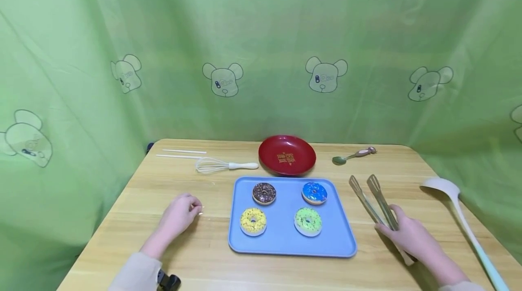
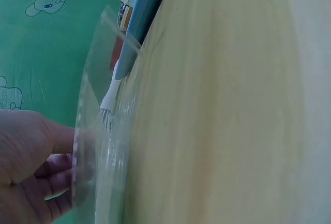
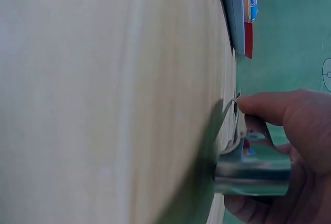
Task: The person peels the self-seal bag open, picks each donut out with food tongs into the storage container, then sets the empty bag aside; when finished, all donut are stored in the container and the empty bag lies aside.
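Note:
At the left of the tray my left hand (image 1: 179, 214) is low over the table, fingers bent. In the left wrist view its thumb and fingers pinch the edge of a clear plastic piece (image 2: 106, 146), which barely shows in the head view. My right hand (image 1: 412, 234) grips metal tongs (image 1: 381, 198) around the arms, right of the tray. The tongs' two slotted tips are spread apart and point away from me; their hinge end (image 3: 253, 175) shows in the right wrist view, partly covered by the fingers.
Mid-table, a blue tray (image 1: 277, 243) bears several toy doughnuts, including a yellow one (image 1: 253, 222). Behind are a red plate (image 1: 287, 146), a whisk (image 1: 226, 165), two white sticks (image 1: 183, 152) and a spoon (image 1: 352, 156). A ladle (image 1: 465, 218) lies at the right edge. Green curtain (image 1: 261, 114) surrounds the table.

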The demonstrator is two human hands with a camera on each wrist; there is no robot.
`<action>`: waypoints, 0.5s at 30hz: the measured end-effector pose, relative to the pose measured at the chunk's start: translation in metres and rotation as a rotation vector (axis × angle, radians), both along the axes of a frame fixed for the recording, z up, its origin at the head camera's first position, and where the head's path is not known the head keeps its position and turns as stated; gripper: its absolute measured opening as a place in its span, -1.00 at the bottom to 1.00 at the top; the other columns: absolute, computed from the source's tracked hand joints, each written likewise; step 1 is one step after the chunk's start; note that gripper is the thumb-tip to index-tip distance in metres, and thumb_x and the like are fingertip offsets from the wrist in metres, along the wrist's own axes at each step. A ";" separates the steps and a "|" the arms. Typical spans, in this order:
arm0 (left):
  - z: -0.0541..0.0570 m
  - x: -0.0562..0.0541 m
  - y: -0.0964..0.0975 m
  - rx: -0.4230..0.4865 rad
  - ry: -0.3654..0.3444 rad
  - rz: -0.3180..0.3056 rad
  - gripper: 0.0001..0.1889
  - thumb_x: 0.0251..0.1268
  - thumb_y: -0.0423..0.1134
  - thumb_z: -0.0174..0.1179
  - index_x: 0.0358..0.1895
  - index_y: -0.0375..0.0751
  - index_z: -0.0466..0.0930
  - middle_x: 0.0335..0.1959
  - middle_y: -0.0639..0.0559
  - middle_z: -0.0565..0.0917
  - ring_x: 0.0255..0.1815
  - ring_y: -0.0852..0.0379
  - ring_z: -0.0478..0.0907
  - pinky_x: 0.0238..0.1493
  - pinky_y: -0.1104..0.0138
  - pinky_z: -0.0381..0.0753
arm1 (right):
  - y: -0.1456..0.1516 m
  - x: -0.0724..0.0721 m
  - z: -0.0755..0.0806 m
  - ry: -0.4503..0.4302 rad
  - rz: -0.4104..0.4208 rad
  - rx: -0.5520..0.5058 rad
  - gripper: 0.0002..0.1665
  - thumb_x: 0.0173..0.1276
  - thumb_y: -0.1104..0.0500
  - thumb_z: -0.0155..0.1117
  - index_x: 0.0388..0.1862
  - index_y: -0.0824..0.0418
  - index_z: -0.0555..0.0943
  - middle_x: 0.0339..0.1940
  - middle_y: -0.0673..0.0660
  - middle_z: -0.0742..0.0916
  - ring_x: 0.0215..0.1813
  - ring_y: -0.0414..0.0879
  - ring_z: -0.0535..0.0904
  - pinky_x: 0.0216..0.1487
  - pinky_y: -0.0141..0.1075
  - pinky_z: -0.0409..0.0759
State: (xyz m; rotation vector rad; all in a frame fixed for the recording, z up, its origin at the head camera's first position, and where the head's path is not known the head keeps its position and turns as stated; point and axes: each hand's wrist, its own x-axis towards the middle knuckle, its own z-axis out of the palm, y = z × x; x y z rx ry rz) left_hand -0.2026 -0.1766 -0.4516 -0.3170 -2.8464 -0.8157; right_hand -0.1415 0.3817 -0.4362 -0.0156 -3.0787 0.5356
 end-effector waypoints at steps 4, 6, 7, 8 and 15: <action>-0.001 0.000 0.000 0.006 -0.009 -0.002 -0.95 0.06 -0.33 0.31 -0.43 -0.15 0.63 -0.44 0.10 0.50 -0.42 0.18 0.45 -0.36 0.29 0.53 | 0.001 0.000 0.001 -0.041 -0.001 0.007 0.07 0.24 -0.32 0.12 0.27 0.54 0.06 -0.18 0.65 0.54 -0.26 0.44 0.54 -0.34 0.20 0.50; -0.002 0.000 -0.001 0.007 -0.012 0.002 -0.95 0.05 -0.33 0.32 -0.43 -0.13 0.62 -0.45 0.12 0.49 -0.44 0.19 0.44 -0.37 0.29 0.52 | 0.001 -0.001 0.001 -0.058 0.002 0.010 0.10 0.24 -0.34 0.11 0.28 0.56 0.05 -0.18 0.66 0.53 -0.27 0.43 0.54 -0.33 0.19 0.51; -0.003 0.000 -0.001 0.008 -0.012 0.002 -0.95 0.06 -0.33 0.31 -0.43 -0.13 0.63 -0.45 0.12 0.49 -0.44 0.19 0.44 -0.37 0.30 0.52 | 0.001 -0.001 0.001 -0.064 0.002 0.012 0.11 0.23 -0.34 0.10 0.28 0.57 0.04 -0.18 0.67 0.52 -0.27 0.43 0.54 -0.33 0.19 0.51; -0.003 0.000 -0.002 0.010 -0.009 0.001 -0.96 0.07 -0.33 0.31 -0.42 -0.14 0.63 -0.45 0.12 0.50 -0.44 0.19 0.44 -0.37 0.29 0.52 | 0.001 -0.001 0.001 -0.070 0.002 0.015 0.12 0.23 -0.35 0.10 0.28 0.58 0.04 -0.18 0.67 0.52 -0.27 0.42 0.54 -0.33 0.19 0.51; 0.002 0.001 -0.006 0.036 0.032 -0.002 -0.96 0.12 -0.33 0.27 -0.35 -0.18 0.63 -0.35 0.04 0.59 -0.34 0.12 0.53 -0.26 0.19 0.58 | 0.000 -0.002 0.002 -0.090 0.017 0.014 0.14 0.25 -0.35 0.08 0.25 0.63 0.02 -0.17 0.69 0.51 -0.24 0.44 0.54 -0.30 0.20 0.50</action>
